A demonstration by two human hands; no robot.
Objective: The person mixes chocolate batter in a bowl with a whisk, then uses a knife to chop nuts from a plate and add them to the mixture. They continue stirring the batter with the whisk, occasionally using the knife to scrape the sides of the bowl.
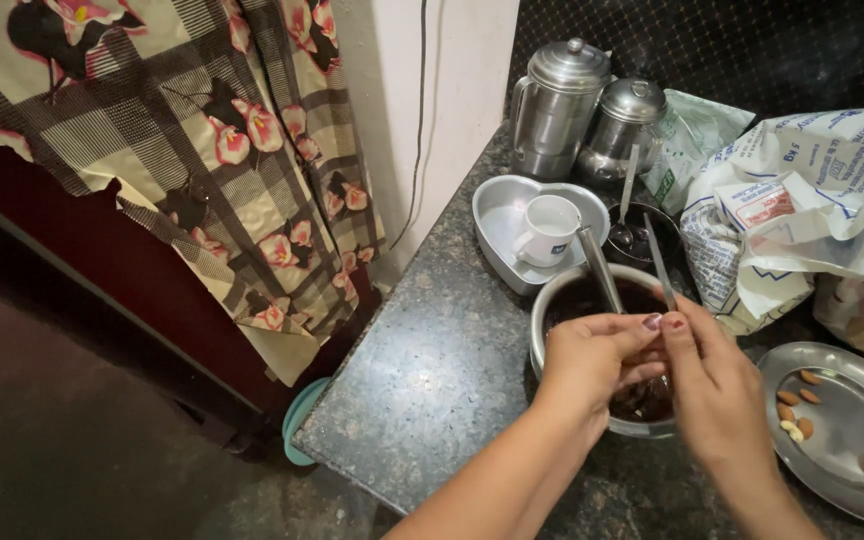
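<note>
Granite counter [432, 370], both hands over a steel bowl [552, 300] near its front edge.
Left hand [592, 362] grips one metal utensil [599, 268], right hand [717, 385] pinches another thin utensil [659, 260].

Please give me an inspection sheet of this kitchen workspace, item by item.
Surface: dark speckled stone counter.
Job's things: steel bowl of dark mixture; two metal utensils standing in it.
Clutter: heart-shaped tin holding a white cup; two steel canisters; printed bags; steel plate with nuts.
Hands: left hand and right hand each grip a utensil over the bowl.
Cables: black cable down the wall.
Surroundings: floral checked curtain.
</note>
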